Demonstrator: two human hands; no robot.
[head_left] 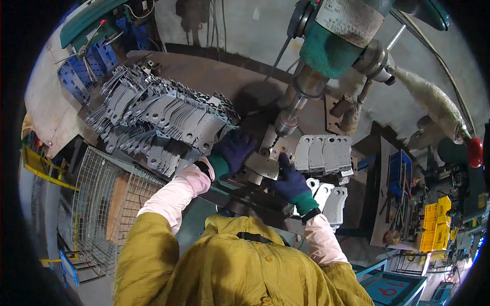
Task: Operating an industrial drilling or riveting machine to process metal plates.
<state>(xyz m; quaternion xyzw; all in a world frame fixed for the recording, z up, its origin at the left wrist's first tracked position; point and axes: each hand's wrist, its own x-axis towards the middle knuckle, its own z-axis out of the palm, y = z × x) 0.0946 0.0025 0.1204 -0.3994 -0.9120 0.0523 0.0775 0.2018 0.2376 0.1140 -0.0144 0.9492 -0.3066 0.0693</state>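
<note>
My right hand [292, 184], in a dark blue glove with a green cuff, is at the right end of a curved grey metal plate [263, 166]. Its thumb and forefinger close around that end. The plate lies against a small metal fixture [278, 148] under the drill chuck [287, 122]. My left hand [235, 152], gloved alike, has its fingers stretched out beside the right end of a big pile of similar plates [173, 115]; it appears to hold nothing. Shadow hides part of its fingertips.
More plates [322, 153] stand in rows right of the fixture, with several others [334, 204] nearer me. The green drill press [329, 51] overhangs the table, its red-knobbed lever [475, 153] at right. A wire basket [102, 204] stands at lower left, yellow bins [435, 224] at far right.
</note>
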